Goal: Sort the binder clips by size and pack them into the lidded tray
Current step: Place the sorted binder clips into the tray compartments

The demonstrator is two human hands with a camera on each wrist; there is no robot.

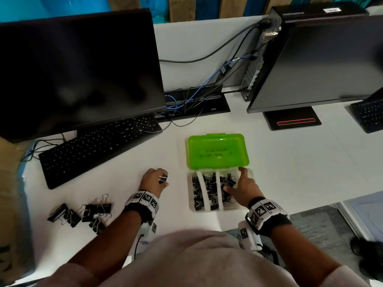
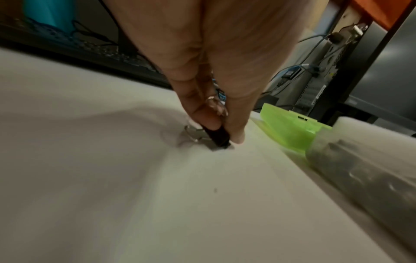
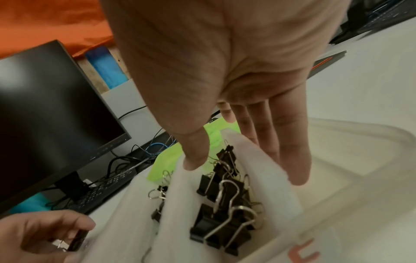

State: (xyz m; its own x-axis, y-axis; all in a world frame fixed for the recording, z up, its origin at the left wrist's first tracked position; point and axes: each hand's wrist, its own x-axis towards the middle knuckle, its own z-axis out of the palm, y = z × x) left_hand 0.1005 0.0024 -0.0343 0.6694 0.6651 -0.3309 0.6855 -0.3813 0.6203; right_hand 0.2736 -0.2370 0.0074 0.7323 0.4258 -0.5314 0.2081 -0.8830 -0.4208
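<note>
Just left of the tray (image 1: 244, 207), the left hand (image 1: 154, 181) pinches a small black binder clip (image 1: 163, 178) between thumb and fingers. The left wrist view shows the clip (image 2: 217, 136) held low, its black body touching or almost touching the white desk (image 1: 290, 162), with one wire handle (image 2: 191, 132) sticking out to the side. Hand and clip sit near the tray's left wall but apart from it.

Over the tray, the right hand (image 1: 243, 186) is spread, fingers straight and holding nothing. Its index finger reaches toward the far right corner of the tray, near the hinge of the green lid (image 1: 217, 151), which lies folded back flat on the desk. The right wrist view shows the thumb (image 3: 194, 156) resting on or just above one white divider (image 3: 180, 195) and the fingers (image 3: 292, 151) stretched over the rightmost part of the tray, with packed clips (image 3: 225, 204) lying in the compartment between them.

Inside, the tray has white dividers forming several long compartments, each holding black clips (image 1: 209, 191).

Farther left on the desk, near the person's left forearm, lies a loose pile of larger binder clips (image 1: 83, 212), well apart from the tray. A black keyboard (image 1: 97, 150) and a dark monitor (image 1: 78, 69) stand beyond them.
</note>
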